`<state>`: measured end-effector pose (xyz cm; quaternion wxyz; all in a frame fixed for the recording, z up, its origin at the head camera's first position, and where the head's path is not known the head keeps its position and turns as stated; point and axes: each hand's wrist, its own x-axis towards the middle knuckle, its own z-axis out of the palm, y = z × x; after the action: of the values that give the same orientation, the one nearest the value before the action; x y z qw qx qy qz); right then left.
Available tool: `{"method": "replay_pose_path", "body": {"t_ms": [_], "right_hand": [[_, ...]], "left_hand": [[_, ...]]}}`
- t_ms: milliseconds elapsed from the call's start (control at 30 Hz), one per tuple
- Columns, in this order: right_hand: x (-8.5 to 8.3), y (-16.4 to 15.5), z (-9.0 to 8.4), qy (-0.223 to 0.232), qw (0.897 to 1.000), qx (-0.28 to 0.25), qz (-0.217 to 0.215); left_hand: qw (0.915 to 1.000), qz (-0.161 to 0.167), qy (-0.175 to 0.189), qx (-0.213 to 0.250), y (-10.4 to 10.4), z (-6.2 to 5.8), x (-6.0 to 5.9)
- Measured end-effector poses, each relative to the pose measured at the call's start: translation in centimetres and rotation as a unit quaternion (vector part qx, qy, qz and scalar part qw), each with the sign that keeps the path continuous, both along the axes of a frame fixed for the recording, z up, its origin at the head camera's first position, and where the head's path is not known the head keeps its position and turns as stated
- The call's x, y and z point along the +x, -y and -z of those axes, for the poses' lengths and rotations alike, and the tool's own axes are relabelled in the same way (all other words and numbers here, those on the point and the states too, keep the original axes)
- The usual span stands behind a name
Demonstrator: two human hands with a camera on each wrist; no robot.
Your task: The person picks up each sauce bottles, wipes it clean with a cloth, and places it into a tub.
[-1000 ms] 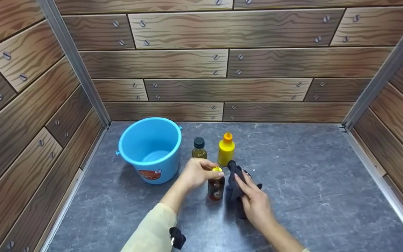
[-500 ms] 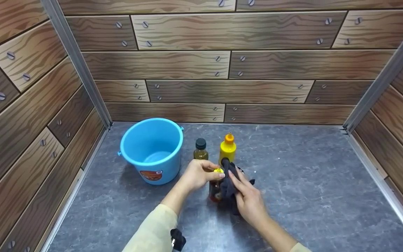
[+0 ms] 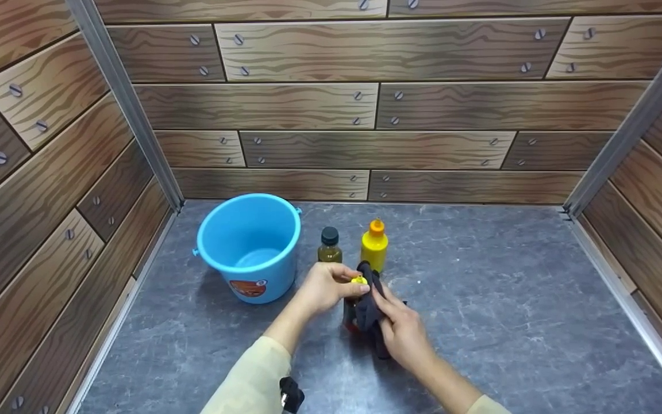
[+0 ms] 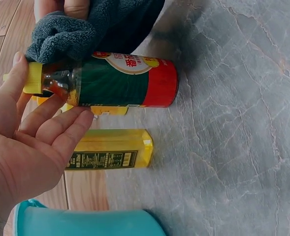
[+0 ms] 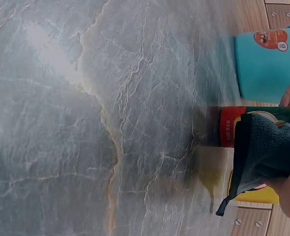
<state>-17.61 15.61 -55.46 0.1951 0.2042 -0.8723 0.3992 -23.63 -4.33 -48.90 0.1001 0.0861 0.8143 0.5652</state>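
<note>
A sauce bottle (image 4: 115, 81) with a green and red label stands upright on the grey tabletop. Its yellow cap (image 4: 33, 78) is pinched between the thumb and fingers of my left hand (image 3: 320, 288). My right hand (image 3: 407, 332) grips a dark grey cloth (image 3: 370, 310) and holds it against the bottle's right side. In the left wrist view the cloth bunches around the bottle's shoulder, next to the cap. One corner of the cloth (image 5: 265, 152) hangs beside the label in the right wrist view. Much of the bottle is hidden behind cloth and hands in the head view.
A blue bucket (image 3: 262, 282) stands to the left. Just behind my left hand is an oil bottle (image 3: 329, 253) with a black cap. Behind the cloth stands a yellow squeeze bottle (image 3: 373, 250) with an orange top. Wood-patterned walls (image 3: 296, 106) enclose the tabletop.
My right hand has moved left with the cloth, from beside the sauce bottle to against it, covering more of its side. My left hand stays on the cap.
</note>
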Motion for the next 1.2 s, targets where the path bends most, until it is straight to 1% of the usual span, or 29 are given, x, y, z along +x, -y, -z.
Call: {"method": "replay_pose_path", "body": {"t_ms": [133,233,367,500,600,667,733,800,867,1000,1100,1200], "right_hand": [[0.0,0.1,0.4,0.000,1.000,0.008,0.004],[0.0,0.2,0.7,-0.006,0.999,0.030,0.013],[0.1,0.2,1.3,-0.011,0.998,0.055,0.024],[0.2,0.5,2.0,-0.036,0.997,0.060,0.035],[0.1,0.5,2.7,-0.065,0.995,0.059,0.045],[0.0,0.3,3.4,-0.083,0.994,0.063,0.044],[0.0,-0.1,4.3,-0.098,0.991,0.081,0.045],[0.2,-0.4,4.9,-0.097,0.990,0.097,0.045],[0.3,-0.7,5.1,-0.084,0.989,0.115,0.049],[0.4,-0.6,4.6,-0.047,0.990,0.125,0.045],[0.3,-0.4,4.3,-0.038,0.989,0.136,0.044],[0.2,-0.3,4.3,-0.037,0.986,0.154,0.051]], "left_hand": [[1.0000,0.000,-0.004,0.002,0.0,0.2,-0.1],[1.0000,-0.002,-0.005,0.001,0.0,0.2,-0.1],[1.0000,-0.004,0.003,0.003,0.1,0.2,-0.1],[0.9998,-0.003,0.013,0.013,0.2,0.3,-0.1],[0.9997,-0.003,0.017,0.019,0.4,0.4,0.0],[0.9997,-0.003,0.014,0.020,0.4,0.5,0.0],[0.9998,-0.002,0.008,0.018,0.3,0.6,0.1],[0.9999,0.001,0.001,0.016,0.2,0.7,0.1],[0.9999,0.003,-0.005,0.016,0.1,0.7,0.1],[0.9998,0.001,-0.010,0.016,0.1,0.6,0.0],[0.9998,0.001,-0.010,0.018,0.1,0.5,0.0],[0.9998,0.003,-0.010,0.017,0.1,0.5,-0.1]]}}
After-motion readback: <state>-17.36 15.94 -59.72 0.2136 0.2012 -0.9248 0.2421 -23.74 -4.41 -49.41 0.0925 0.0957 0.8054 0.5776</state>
